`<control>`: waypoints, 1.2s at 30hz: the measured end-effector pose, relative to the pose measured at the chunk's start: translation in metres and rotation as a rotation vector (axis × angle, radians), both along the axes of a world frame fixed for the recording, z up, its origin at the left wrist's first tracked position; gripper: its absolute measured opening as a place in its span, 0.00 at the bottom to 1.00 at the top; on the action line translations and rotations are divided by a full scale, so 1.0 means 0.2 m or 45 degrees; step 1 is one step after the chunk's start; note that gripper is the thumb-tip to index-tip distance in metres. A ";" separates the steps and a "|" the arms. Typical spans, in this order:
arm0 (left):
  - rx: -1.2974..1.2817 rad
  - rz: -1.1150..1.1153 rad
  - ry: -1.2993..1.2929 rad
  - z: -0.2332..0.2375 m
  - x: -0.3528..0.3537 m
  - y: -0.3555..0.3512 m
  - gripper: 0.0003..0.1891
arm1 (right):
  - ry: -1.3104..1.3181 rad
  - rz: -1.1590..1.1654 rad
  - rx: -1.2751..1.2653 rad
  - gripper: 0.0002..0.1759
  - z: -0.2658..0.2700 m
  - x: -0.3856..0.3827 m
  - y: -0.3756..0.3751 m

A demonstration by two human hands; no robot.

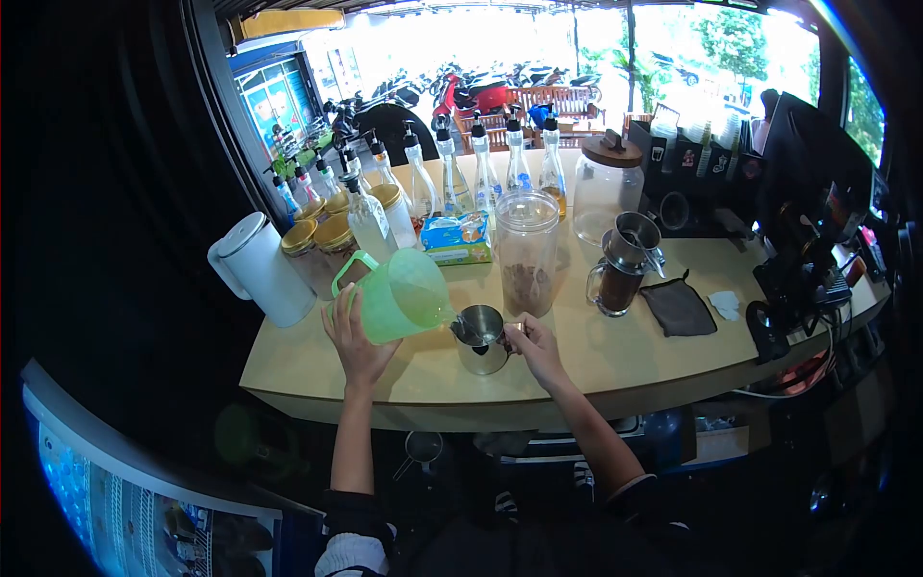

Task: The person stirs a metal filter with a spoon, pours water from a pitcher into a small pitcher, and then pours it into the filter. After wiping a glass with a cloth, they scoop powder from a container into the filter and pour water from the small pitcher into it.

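Observation:
My left hand (358,338) is wrapped round a translucent green plastic pitcher (402,296), tilted with its spout to the right. The spout is over the mouth of a small metal cup (481,327), and clear liquid shows at the lip. My right hand (536,348) is closed on the cup's handle, at its right side. The cup is upright near the table's front edge; its lower part looks shiny. Just behind my right hand stands a tall clear canister (527,260) with brown contents. How full the cup is cannot be made out.
A white jug (264,271) and gold-lidded jars (335,234) stand left. Several pump bottles (478,163) line the back behind a tissue pack (456,238). To the right are a glass mug with a metal filter (623,267), a wooden-lidded jar (608,188) and a dark cloth (680,306).

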State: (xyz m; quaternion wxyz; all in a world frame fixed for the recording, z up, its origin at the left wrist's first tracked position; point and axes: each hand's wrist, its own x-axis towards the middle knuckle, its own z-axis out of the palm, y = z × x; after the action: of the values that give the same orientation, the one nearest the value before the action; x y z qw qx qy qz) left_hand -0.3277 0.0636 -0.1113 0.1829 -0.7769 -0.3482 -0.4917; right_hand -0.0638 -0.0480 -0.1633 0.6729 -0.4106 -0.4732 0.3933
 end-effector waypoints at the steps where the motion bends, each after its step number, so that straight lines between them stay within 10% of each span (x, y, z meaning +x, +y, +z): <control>1: 0.000 -0.001 -0.001 0.00 0.00 0.00 0.52 | -0.015 -0.001 0.000 0.11 0.00 0.00 0.00; 36: 0.015 0.045 -0.004 0.07 0.00 0.03 0.53 | -0.051 -0.023 0.006 0.11 -0.01 0.01 0.00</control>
State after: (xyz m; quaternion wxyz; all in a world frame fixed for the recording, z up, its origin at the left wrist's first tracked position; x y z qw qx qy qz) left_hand -0.3279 0.0705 -0.0982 0.1955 -0.7688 -0.3593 -0.4916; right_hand -0.0625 -0.0472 -0.1653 0.6679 -0.4209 -0.4838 0.3778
